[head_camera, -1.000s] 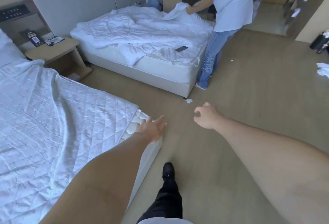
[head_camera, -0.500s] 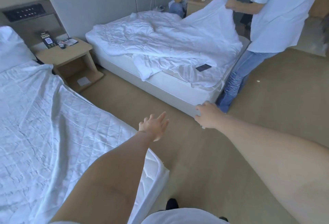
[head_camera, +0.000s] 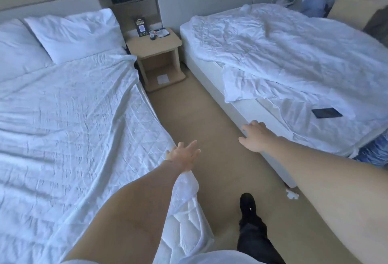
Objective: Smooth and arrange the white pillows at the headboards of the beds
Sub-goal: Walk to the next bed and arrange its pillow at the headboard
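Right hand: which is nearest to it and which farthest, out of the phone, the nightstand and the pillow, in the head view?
From the right hand:
1. Phone, lying on the right bed just beyond the hand.
2. Nightstand, between the beds, up the aisle.
3. Pillow, at the left bed's headboard, farthest.

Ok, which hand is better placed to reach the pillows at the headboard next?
Probably the left. The left hand is open over the edge of the left bed, where both pillows lie. The right hand is across the aisle by the other bed, where no pillow shows.
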